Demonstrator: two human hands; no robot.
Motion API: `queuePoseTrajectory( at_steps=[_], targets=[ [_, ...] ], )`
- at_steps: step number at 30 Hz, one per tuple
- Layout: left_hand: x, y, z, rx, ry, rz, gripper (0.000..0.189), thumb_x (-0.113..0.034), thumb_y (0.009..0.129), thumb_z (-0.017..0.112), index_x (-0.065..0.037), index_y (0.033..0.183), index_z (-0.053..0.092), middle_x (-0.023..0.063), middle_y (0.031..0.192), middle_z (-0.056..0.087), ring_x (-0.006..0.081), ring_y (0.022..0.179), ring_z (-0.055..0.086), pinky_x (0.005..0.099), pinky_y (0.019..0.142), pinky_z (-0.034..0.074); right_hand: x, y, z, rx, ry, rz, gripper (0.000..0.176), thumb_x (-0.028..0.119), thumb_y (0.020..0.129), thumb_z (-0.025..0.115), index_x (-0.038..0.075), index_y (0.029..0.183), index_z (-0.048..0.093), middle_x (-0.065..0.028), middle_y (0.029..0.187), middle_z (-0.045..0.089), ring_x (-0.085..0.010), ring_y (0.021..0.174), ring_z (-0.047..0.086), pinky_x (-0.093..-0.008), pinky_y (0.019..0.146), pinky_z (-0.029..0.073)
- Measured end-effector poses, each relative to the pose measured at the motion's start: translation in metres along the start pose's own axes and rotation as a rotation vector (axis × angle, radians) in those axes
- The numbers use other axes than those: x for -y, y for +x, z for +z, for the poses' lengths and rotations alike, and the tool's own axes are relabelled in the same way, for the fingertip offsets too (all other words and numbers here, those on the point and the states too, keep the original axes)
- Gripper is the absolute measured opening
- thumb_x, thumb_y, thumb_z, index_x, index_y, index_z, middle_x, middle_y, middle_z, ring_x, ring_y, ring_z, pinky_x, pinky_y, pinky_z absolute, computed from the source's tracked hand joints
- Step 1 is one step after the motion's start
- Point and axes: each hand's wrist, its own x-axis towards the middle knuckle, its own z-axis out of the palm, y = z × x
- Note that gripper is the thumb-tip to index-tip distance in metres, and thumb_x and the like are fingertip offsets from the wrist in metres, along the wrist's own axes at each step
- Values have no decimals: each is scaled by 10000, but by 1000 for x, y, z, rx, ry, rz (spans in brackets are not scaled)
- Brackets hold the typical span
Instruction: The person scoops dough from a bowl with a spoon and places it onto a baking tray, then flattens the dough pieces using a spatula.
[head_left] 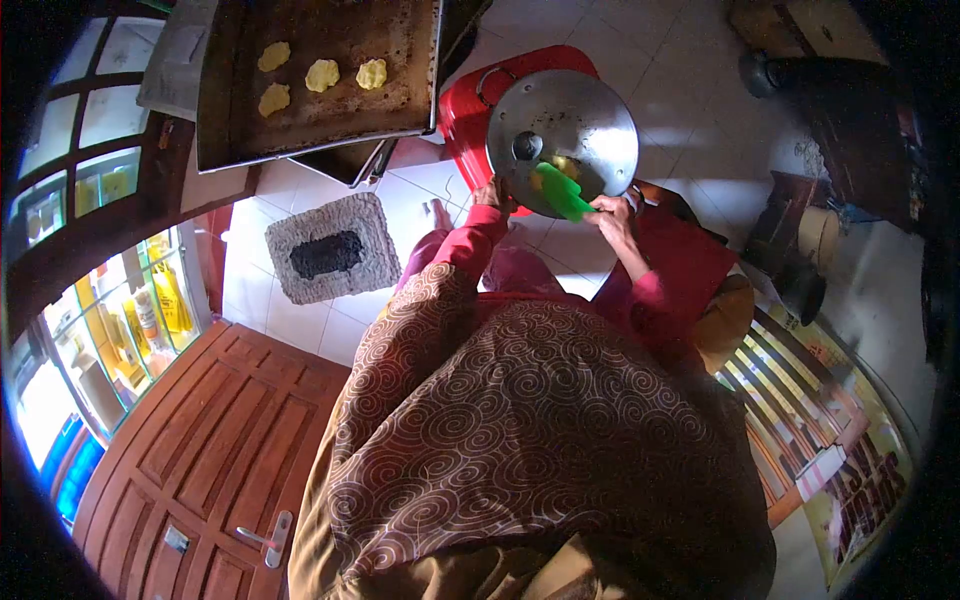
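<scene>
A wide metal pan [600, 115] lies at the far centre, over a red plastic seat or stand [468, 120] that appears to bear it, its open mouth facing up towards the person. The right hand [618, 225] has its grip closed on the handle end of a green spatula [566, 190], whose broad blade lies inside the pan beside a small yellowish mass [565, 165]; held thus, the blade can reach the inner wall. The left hand [492, 196] is at the near left rim, probably to steady the pan against the blade; its grip looks drawn together, but whether it clamps the rim or a utensil cannot be told. A dark, round-ended piece [527, 146] shows inside the pan near this hand. To the far left, a large baking tray [330, 128] carries four pale yellow portions, set apart from one another, within easy reach. Part of another dark tray [345, 160] shows beneath its near edge. A grey mat [300, 265] with a dark centre lies on the tiled floor [345, 335], nearer than the tray. The trays flank the pan and would limit sideways movement of the left arm.
</scene>
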Motion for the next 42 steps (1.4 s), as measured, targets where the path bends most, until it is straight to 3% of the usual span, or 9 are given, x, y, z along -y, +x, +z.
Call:
queuePoseTrajectory(
  at_steps=[7, 14, 17, 20, 22, 25, 27, 32, 42],
  targets=[
    [45, 0, 43, 30, -300, -17, 258, -238, 682, 629, -117, 850, 475, 129, 709, 538, 309, 669, 565, 427, 517, 419, -8, -21, -32, 55, 154, 110, 96, 82, 627, 641, 24, 676, 582, -22, 520, 515, -78, 386, 436, -230, 350, 326],
    [-30, -79, -82, -437, 18, 364, 89, -110, 783, 421, -73, 852, 463, 126, 703, 522, 333, 614, 535, 436, 481, 416, 57, -65, -79, -54, 230, 233, 133, 160, 712, 581, 29, 709, 557, -1, 476, 457, -49, 342, 364, -197, 302, 253],
    [-40, -108, -135, 45, -191, 99, 235, -77, 734, 441, -97, 967, 429, 105, 765, 545, 305, 667, 566, 405, 521, 451, 94, -85, -102, -123, 221, 216, 147, 120, 709, 600, 15, 804, 565, -27, 552, 498, -50, 380, 395, -174, 312, 259],
    [-72, -141, -208, 74, -110, 249, 381, -109, 756, 483, -76, 1123, 387, 91, 889, 563, 271, 745, 578, 352, 579, 474, 171, -114, -106, -229, 225, 99, 120, 110, 733, 599, 25, 815, 581, 17, 557, 482, -22, 412, 355, -161, 357, 229],
    [-73, -155, -243, -130, -115, 530, 420, -83, 764, 494, -59, 1171, 393, 92, 982, 545, 230, 821, 572, 302, 633, 476, 221, -127, -95, -293, 135, -48, 144, 125, 742, 589, 24, 843, 586, 27, 577, 476, -12, 442, 350, -155, 381, 225],
    [-97, -163, -327, 23, -325, 99, 251, -18, 775, 463, -24, 1015, 535, 100, 927, 542, 176, 848, 556, 251, 632, 457, 290, -129, -59, -350, 107, -142, 190, 138, 726, 600, 2, 859, 585, -3, 663, 536, -22, 484, 396, -162, 384, 271],
    [-67, -162, -359, -287, -63, 491, 193, -30, 784, 454, -32, 951, 550, 103, 847, 545, 199, 739, 570, 283, 568, 453, 325, -119, -25, -375, 46, -257, 204, 137, 728, 605, 5, 883, 587, 7, 705, 554, -10, 511, 398, -149, 416, 266],
    [-33, -135, -452, -458, -3, 341, 103, -127, 803, 483, -81, 877, 539, 104, 706, 544, 269, 623, 562, 356, 508, 432, 377, -74, 53, -322, -127, -282, 259, 55, 696, 605, 17, 949, 559, -49, 709, 584, -101, 659, 528, -242, 560, 396],
    [-17, -50, -482, -476, 227, 694, 249, -157, 765, 552, -87, 1003, 544, 101, 723, 511, 273, 633, 537, 366, 503, 422, 411, -45, 106, -415, -387, -288, 162, 91, 680, 604, 32, 808, 524, -126, 771, 574, -289, 731, 544, -359, 658, 409]
  ],
)
